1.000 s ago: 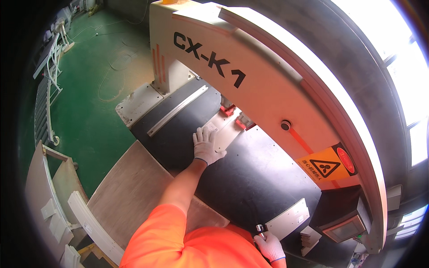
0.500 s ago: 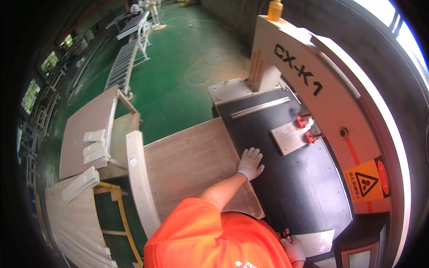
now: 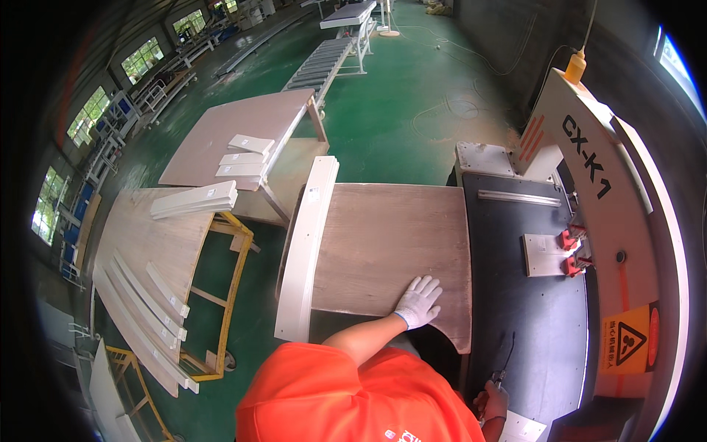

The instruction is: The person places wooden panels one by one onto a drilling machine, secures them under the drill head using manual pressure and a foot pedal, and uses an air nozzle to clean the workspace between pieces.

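Observation:
My left hand (image 3: 418, 300), in a white glove, lies flat with fingers spread on the brown wooden table top (image 3: 383, 236), near its front right corner. To its left, a stack of long white panels (image 3: 305, 250) runs along the table's left edge. My right hand (image 3: 492, 401) is low at the front edge of the black machine bed (image 3: 530, 324), closed around a thin dark lever (image 3: 505, 357). On the bed, a small white piece (image 3: 543, 255) sits against two red clamps (image 3: 571, 250) under the white arched machine housing (image 3: 615, 221).
A yellow-framed cart (image 3: 228, 287) carries curved boards and white strips at the left. Behind it a second table (image 3: 228, 132) holds short white pieces. A roller conveyor (image 3: 324, 62) stands further back on the green floor (image 3: 412, 110).
My left hand has left the black bed near the red clamps and come back onto the wooden table. The view has swung left, bringing the cart and tables in.

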The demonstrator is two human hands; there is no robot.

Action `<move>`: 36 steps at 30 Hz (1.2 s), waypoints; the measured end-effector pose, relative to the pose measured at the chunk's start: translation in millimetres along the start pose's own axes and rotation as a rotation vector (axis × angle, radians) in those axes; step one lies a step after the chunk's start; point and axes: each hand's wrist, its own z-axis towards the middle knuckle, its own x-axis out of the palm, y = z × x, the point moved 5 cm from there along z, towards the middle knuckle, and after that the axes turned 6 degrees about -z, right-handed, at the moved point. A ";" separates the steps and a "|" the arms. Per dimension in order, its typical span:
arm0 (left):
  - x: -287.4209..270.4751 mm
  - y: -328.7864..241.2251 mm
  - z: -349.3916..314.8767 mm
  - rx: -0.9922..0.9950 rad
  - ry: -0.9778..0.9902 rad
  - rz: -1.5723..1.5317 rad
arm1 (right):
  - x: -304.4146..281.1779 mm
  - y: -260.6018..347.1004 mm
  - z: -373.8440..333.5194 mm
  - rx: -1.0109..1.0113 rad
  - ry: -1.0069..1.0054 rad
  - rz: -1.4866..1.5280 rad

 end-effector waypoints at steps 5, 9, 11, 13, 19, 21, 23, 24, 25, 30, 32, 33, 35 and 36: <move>0.2 2.1 -26.0 -0.036 -0.046 0.050 | 4.5 -1.8 -4.4 -0.014 -0.043 0.031; 0.1 -5.2 -20.8 -0.050 -0.024 0.114 | 3.2 -6.4 -2.9 -0.008 -0.068 0.057; 3.2 -5.7 -23.0 -0.055 -0.023 0.135 | 3.4 -7.9 -4.0 -0.007 -0.071 0.052; 1.6 -5.1 -20.4 -0.057 -0.006 0.154 | 4.1 -12.0 2.6 -0.012 -0.068 0.051; 3.3 -5.5 -20.4 -0.090 0.035 0.198 | 7.3 -3.9 -4.4 0.028 -0.094 0.068; 6.5 -7.9 -20.3 -0.098 0.069 0.197 | 4.7 -5.7 -4.3 0.027 -0.097 0.041; 5.7 -6.8 -18.9 -0.099 0.076 0.209 | 3.4 -9.5 -0.3 0.015 -0.098 0.036; 5.2 -8.1 -18.6 -0.099 0.076 0.207 | 3.3 -11.0 -0.3 0.008 -0.101 0.044; 4.5 -9.3 -17.7 -0.098 0.076 0.206 | 2.9 -11.1 0.9 0.000 -0.105 0.053; 9.9 -4.6 -20.6 -0.099 0.055 0.230 | 4.9 -8.3 3.9 -0.005 -0.083 0.052; 6.7 -8.2 -18.6 -0.100 0.068 0.221 | 1.9 -16.9 12.3 -0.028 -0.089 0.045; 6.6 -8.3 -19.0 -0.103 0.077 0.224 | 1.9 -19.8 13.9 -0.023 -0.085 0.039; 6.1 -8.7 -19.1 -0.108 0.095 0.229 | -1.1 -23.2 18.8 -0.010 -0.077 0.023; 5.7 -8.7 -20.3 -0.106 0.092 0.228 | 0.2 -18.7 12.4 0.001 -0.071 0.014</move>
